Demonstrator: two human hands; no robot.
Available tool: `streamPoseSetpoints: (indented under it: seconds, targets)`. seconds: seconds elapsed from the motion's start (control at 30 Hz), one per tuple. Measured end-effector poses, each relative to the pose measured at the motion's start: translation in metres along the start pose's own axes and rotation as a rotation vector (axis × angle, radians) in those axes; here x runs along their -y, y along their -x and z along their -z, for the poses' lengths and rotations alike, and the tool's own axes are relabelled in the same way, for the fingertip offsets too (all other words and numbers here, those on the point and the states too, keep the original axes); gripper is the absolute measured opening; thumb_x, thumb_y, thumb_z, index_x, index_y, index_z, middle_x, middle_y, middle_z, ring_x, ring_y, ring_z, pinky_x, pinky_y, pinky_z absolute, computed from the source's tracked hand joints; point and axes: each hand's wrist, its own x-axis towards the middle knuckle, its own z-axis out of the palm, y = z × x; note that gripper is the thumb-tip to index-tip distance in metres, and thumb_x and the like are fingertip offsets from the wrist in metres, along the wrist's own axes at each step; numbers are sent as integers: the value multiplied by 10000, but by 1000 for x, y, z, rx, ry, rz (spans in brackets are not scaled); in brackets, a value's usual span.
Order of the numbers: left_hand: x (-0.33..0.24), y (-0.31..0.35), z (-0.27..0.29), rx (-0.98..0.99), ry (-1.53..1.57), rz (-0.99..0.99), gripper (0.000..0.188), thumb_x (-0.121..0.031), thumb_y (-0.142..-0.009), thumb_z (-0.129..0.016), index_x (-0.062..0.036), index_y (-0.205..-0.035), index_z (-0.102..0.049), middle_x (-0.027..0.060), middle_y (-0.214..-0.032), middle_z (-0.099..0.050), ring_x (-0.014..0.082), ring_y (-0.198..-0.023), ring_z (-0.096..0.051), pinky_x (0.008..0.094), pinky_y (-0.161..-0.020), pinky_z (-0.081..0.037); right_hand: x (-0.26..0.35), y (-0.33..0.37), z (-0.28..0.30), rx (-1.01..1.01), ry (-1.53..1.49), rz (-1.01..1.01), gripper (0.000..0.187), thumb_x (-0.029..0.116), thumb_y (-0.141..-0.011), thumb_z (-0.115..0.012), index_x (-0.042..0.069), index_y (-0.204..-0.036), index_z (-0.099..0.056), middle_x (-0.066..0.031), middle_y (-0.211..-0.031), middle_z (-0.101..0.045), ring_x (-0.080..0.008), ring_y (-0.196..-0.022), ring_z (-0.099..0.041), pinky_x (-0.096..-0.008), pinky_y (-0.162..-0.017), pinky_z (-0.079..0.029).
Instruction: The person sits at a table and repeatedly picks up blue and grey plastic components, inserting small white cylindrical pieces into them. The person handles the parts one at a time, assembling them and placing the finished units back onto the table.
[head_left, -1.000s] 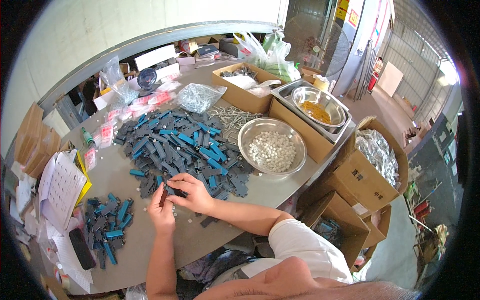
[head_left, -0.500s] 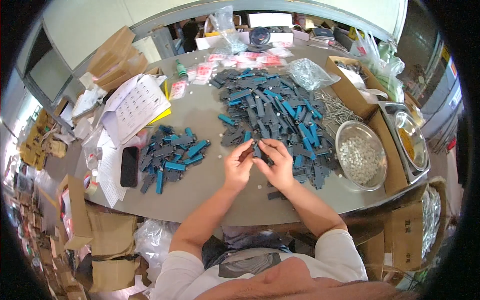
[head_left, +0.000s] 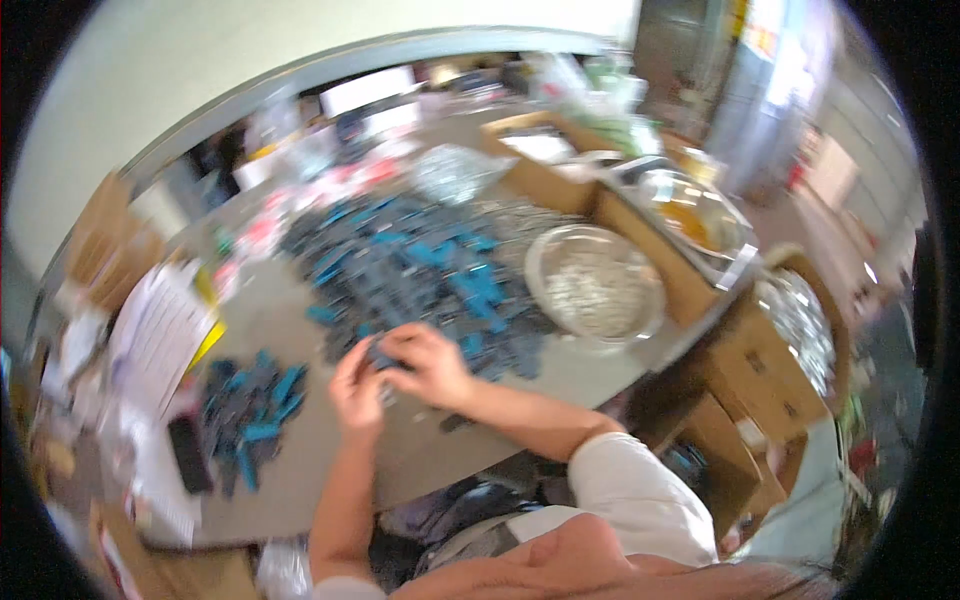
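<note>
A small dark grey plastic part (head_left: 378, 353) is held between my two hands, close to the near edge of the big pile. My left hand (head_left: 357, 390) is closed on its left side. From the right, my right hand (head_left: 432, 368) grips the same part with thumb and fingers. Motion blur and the fingers hide most of its shape. Just beyond lies a big pile of dark grey and blue plastic parts (head_left: 400, 260). A smaller pile of similar parts (head_left: 255, 405) rests to the left on the grey table (head_left: 430, 465).
Right of the big pile stands a steel bowl (head_left: 537, 262) of small white pieces, beside loose metal pins (head_left: 520, 222). A cardboard box (head_left: 650, 250) and metal tray (head_left: 738, 262) line the right edge. Papers (head_left: 165, 340) and a black phone (head_left: 190, 455) lie left.
The whole view has swung toward the right and tilted, so the table and piles appear shifted left. Both hands stay together on the part; the picture is now blurred.
</note>
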Motion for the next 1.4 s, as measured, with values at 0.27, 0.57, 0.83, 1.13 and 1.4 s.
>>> streamPoseSetpoints:
  seconds: [0.27, 0.57, 0.83, 1.13, 1.4]
  targets:
    - [8, -3, 3, -146, 339, 121, 221, 23, -899, -558, 67, -1115, -568, 147, -1087, -624, 186, -936, -606, 307, -822, -507, -1, 6, -7, -36, -93, 113, 433, 94, -705, -747, 20, -1109, -611, -153, -1133, -535, -340, -1031, -544, -404, -894, -469]
    - [-15, -15, 9, -265, 372, 34, 451, 10, -890, -565, 23, -1308, -396, 108, -1005, -606, 225, -1022, -582, 367, -932, -484, 15, -5, 4, 80, -202, -293, 206, 201, -850, -670, 15, -884, -589, -151, -847, -597, -349, -720, -602, -416, -661, -497]
    - [-10, -15, 17, -191, 482, 71, 419, -13, -902, -571, -1, -1294, -424, 94, -1007, -609, 214, -1033, -580, 358, -950, -471, -1, 1, -3, 146, -134, -136, 260, 257, -887, -598, 2, -842, -577, -176, -794, -566, -386, -758, -573, -449, -654, -462]
    - [-12, -13, 16, -164, 479, 93, 360, -61, -927, -561, -18, -1267, -451, 117, -1067, -596, 218, -1028, -583, 360, -926, -484, 2, 0, -4, 88, -171, -99, 267, 251, -888, -592, -3, -818, -549, -176, -791, -546, -386, -802, -556, -449, -683, -448]
    - [-20, -16, 15, -315, 58, 277, 254, -238, -986, -502, -43, -1148, -500, 76, -1010, -584, 173, -905, -577, 301, -779, -494, -11, 7, -10, 183, -92, -195, 255, 266, -868, -630, 15, -886, -592, -150, -834, -566, -371, -803, -572, -433, -688, -469]
